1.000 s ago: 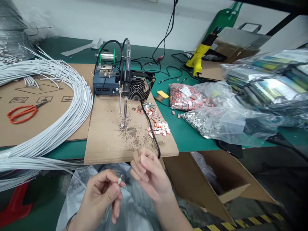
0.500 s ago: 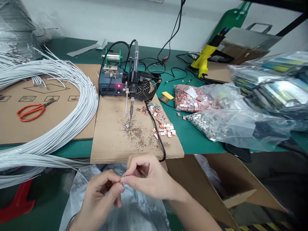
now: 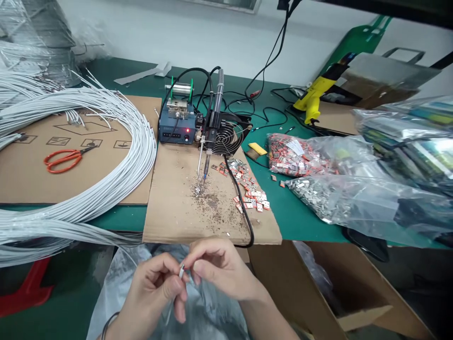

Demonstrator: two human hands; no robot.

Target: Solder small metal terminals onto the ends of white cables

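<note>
My left hand (image 3: 155, 288) pinches a thin white wire (image 3: 181, 272) between thumb and forefinger, close to its end. A short dark metallic tip shows at the top of the wire, and its length trails down below the fingers. My right hand (image 3: 219, 269) is closed at that tip, with the curled forefinger against it and the thumb bent just to the right. Both hands are in front of the cardboard sheet's near edge, over a grey cloth (image 3: 208, 314). Beyond them, a soldering iron (image 3: 211, 127) points down in its stand over solder bits (image 3: 198, 190).
A blue soldering unit (image 3: 176, 130) and a black fan (image 3: 230, 134) stand behind the cardboard (image 3: 170, 203). Small orange-and-metal connectors (image 3: 251, 200) lie on its right. Left are a white wire bundle (image 3: 138, 165) and orange scissors (image 3: 63, 160); right, bags of parts (image 3: 314, 203).
The scene has shifted right and slightly down in places as the head turned. My right thumb has drawn back from the wire end, exposing its dark tip. A small white scrap now shows near the cardboard's front edge.
</note>
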